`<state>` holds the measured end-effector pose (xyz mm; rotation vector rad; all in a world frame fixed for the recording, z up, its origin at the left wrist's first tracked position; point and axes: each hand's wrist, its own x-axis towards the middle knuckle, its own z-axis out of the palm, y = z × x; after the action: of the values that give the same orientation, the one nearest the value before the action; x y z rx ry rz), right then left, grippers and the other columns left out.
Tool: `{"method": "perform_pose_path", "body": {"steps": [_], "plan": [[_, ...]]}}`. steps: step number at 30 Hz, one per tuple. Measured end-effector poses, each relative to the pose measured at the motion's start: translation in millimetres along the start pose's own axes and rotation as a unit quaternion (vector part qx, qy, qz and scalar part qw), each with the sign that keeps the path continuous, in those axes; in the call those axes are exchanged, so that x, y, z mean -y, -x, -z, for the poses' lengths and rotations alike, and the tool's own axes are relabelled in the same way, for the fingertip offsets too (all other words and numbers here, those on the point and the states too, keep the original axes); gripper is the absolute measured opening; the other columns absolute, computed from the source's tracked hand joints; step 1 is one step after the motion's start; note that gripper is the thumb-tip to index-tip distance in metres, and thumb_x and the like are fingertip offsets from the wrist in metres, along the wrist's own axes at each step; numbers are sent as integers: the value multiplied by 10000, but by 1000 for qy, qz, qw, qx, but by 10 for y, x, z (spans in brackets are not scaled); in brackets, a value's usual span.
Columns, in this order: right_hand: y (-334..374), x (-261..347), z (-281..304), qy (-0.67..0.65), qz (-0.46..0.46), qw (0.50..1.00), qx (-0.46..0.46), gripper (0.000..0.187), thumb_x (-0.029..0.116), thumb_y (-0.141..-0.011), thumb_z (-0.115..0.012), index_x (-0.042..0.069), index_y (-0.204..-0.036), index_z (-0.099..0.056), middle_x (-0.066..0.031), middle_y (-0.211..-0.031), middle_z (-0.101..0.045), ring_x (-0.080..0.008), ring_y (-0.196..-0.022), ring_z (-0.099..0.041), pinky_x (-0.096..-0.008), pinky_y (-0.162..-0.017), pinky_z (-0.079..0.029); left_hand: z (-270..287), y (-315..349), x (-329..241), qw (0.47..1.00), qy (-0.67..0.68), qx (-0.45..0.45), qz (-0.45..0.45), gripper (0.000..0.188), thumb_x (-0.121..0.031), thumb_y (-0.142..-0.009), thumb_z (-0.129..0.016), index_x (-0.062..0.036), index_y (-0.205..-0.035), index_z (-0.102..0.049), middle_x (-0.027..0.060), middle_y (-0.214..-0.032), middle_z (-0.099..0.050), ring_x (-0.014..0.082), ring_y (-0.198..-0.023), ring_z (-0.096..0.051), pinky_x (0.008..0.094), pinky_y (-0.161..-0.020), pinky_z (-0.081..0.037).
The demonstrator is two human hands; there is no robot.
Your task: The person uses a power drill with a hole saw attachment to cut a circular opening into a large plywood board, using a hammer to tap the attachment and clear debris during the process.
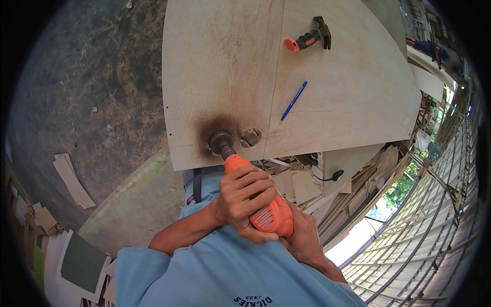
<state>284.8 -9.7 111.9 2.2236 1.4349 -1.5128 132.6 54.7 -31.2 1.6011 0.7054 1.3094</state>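
Note:
An orange power drill (273, 217) is in both my hands, its nose pointing away from me. My left hand (245, 194) wraps over the front of the drill body. My right hand (305, 236) closes round its rear, where the handle is mostly hidden. A dark round hole saw (221, 140) on the drill meets the plywood board (220, 61) near its front edge, and brown dust rings it. Just right of it is a round cut hole (250, 138). Farther off lie a blue pen (294, 101) and a claw hammer (309, 39) with a black and orange grip.
Wood offcuts (365, 187) are stacked under and beside the board's right front. A black plug on a cord (337, 175) hangs there. Loose wood strips (73, 180) lie on the dusty floor at left. Another person (434, 49) is at the far right.

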Motion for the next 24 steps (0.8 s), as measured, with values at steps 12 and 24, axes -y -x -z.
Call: {"method": "perform_pose_path", "body": {"steps": [12, 24], "plan": [[-9, 24, 19, 1, -2, 1000, 4, 711, 112, -731, -808, 27, -1378, -528, -246, -992, -718, -452, -898, -707, -487, -785, -582, 2, 4, -1, 1000, 0, -1, 1, 661, -631, -736, -702, 14, -877, -671, 142, -840, -677, 328, -769, -692, 452, -760, -552], [6, 22, 38, 18, 0, 1000, 16, 777, 88, -704, -819, -16, -1405, -499, -268, -984, -705, -460, -900, -700, -491, -781, -579, 19, -6, -8, 1000, 4, -5, 3, 669, -638, -745, -704, 17, -878, -673, 147, -838, -679, 327, -768, -695, 457, -763, -552]]}}
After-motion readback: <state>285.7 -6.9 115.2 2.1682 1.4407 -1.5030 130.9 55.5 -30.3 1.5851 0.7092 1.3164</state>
